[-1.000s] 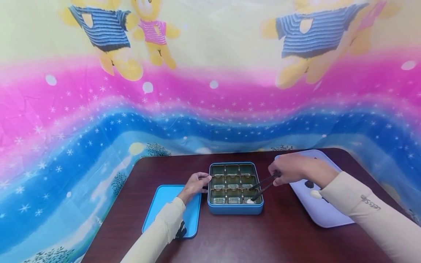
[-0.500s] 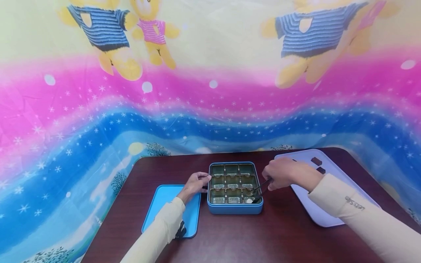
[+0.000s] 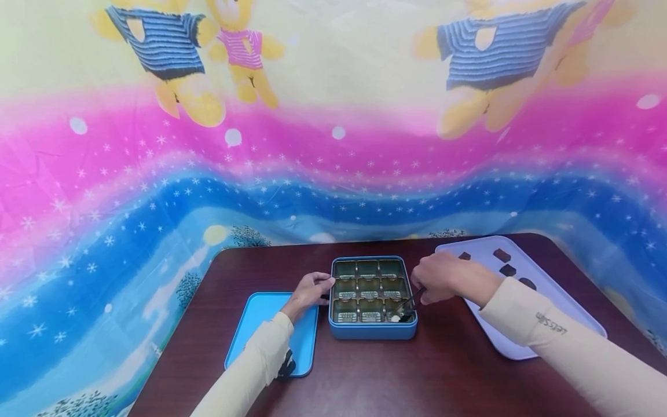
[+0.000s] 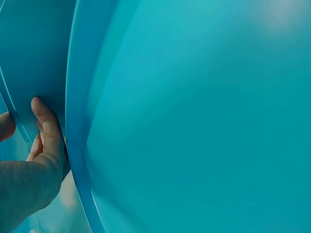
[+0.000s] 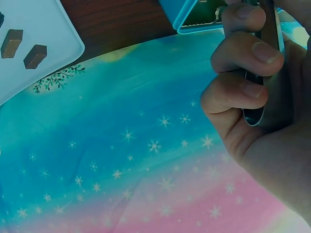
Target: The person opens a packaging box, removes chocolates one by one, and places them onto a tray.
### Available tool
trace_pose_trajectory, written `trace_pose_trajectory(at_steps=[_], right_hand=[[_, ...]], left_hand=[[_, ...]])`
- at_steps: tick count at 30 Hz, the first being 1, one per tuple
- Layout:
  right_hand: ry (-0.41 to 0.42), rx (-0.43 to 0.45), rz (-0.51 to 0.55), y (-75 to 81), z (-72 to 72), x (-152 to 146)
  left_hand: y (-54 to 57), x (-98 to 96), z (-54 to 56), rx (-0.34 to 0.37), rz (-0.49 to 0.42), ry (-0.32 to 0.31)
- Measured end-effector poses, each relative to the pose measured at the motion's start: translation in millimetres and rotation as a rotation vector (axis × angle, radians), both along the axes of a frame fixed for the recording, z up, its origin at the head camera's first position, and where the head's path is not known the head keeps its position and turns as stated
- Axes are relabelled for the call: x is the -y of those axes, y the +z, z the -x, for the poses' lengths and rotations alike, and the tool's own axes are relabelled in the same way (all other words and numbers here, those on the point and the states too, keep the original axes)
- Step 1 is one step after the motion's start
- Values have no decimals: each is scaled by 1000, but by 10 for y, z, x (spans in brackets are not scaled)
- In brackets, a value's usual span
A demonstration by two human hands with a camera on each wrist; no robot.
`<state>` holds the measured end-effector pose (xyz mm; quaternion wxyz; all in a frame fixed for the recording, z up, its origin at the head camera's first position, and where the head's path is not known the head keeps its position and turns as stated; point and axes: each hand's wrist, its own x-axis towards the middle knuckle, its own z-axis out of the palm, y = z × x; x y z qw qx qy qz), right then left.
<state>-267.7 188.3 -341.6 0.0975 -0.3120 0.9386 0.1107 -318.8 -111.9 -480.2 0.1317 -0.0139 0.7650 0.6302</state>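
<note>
My left hand [image 3: 311, 289] rests against the left wall of a blue box [image 3: 372, 332], a finger at its rim. In the left wrist view a fingertip [image 4: 38, 103] lies along the blue side wall. A gold-coloured insert [image 3: 369, 288] divides the box into several compartments. At the box's right side my right hand [image 3: 443, 278] grips metal tongs [image 5: 279, 97], fingers curled round the handle in the right wrist view. The tongs' tips reach into the front right compartment, right at a small white piece [image 3: 396, 318].
Right of the box lies a pale lilac tray [image 3: 560, 324] bearing several brown chocolate pieces [image 3: 502, 255], partly covered by my right arm. A flat blue lid [image 3: 260, 318] lies on the left, under my left forearm. A printed curtain [image 3: 333, 191] hangs behind the dark red table [image 3: 443, 382].
My right hand has moved left and slightly down with the tongs, closer to the box, uncovering more chocolate pieces on the tray. The left hand keeps its place at the box.
</note>
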Motion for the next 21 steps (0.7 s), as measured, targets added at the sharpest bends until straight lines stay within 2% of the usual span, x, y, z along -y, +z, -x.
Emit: trace_pose_trajectory(at_steps=[9,21], right_hand=[[16,-20,0,2,-9,18],[-8,41,33,22,19,-4]], left_hand=[[-7,3,-8,-12,8,-3],[-6,8,2,-10,1,-5]])
